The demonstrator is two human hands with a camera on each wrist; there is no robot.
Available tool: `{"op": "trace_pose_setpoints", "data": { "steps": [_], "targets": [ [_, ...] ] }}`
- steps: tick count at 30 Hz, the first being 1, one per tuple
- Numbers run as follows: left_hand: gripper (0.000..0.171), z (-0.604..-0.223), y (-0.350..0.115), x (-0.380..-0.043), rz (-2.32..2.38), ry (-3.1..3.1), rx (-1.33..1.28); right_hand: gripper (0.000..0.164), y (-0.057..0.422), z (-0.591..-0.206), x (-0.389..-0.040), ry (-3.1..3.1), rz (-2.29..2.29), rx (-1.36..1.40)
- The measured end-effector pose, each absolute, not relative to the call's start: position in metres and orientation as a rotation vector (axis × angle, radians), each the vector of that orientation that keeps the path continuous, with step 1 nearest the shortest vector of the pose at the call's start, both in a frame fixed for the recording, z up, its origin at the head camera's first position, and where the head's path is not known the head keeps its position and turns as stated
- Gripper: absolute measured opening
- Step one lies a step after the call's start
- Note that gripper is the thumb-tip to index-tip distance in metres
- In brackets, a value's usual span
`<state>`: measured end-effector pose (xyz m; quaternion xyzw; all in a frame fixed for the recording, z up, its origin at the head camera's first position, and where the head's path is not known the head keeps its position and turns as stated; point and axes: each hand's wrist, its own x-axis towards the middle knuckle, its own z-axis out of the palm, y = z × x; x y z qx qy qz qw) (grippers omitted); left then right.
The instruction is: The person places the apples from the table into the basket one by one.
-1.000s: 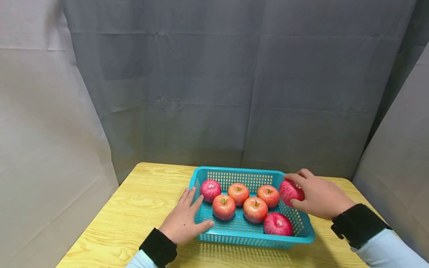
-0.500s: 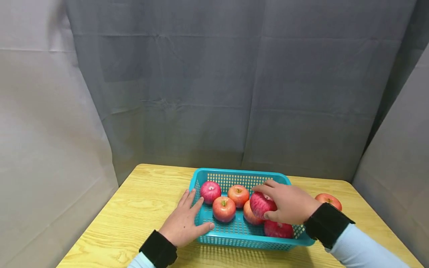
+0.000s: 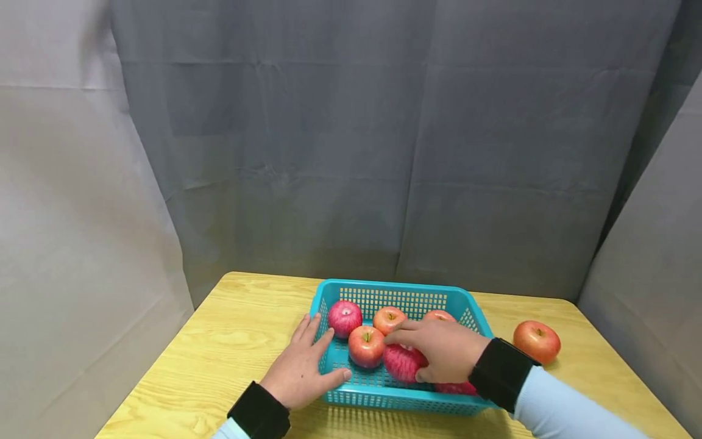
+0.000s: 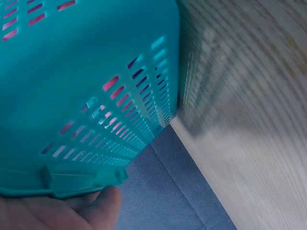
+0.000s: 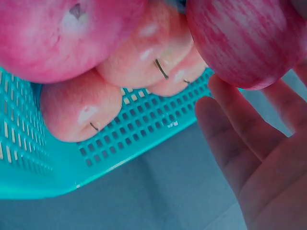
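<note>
My right hand (image 3: 444, 350) holds a dark red apple (image 3: 403, 364) low over the front middle of the blue-green plastic basket (image 3: 384, 393). In the right wrist view, its fingers lie along the side of that held apple (image 5: 247, 43). My left hand (image 3: 301, 372) rests at the basket's left front corner, fingers spread along the left rim and thumb across the front rim. A dark red apple (image 3: 344, 318) and lighter orange-red apples (image 3: 366, 346) sit in the basket. Another dark red apple (image 3: 457, 388) shows partly beneath my right wrist. My right hand hides part of the basket's contents.
One orange-red apple (image 3: 536, 341) stands on the wooden table (image 3: 219, 353), right of the basket and just beyond my right wrist. Grey cloth (image 3: 329, 152) hangs behind the table, with pale cloth (image 3: 71, 244) at the sides.
My right hand has carried the dark red apple leftward from the basket's right rim and down into the front middle. The apple on the table has come into view. My left hand stays put.
</note>
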<state>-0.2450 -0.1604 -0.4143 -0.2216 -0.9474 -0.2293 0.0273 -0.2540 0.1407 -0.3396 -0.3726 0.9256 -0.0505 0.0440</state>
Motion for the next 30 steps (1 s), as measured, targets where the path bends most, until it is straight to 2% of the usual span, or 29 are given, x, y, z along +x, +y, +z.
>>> {"op": "trace_pose_setpoints", "data": {
  "steps": [8,20,30],
  "targets": [
    [0.097,-0.421,-0.163,-0.241,-0.708,-2.964,-0.666,0.064,0.130,-0.358,-0.255,2.785,-0.138,-1.258],
    [0.096,-0.412,-0.160,-0.244,-0.721,-2.935,-0.684,0.060,0.122,-0.355,-0.259,2.802,-0.007,-1.308],
    [0.094,-0.412,-0.159,-0.243,-0.732,-2.934,-0.683,0.056,0.112,-0.368,-0.262,2.786,0.222,-1.376]
  ]
}}
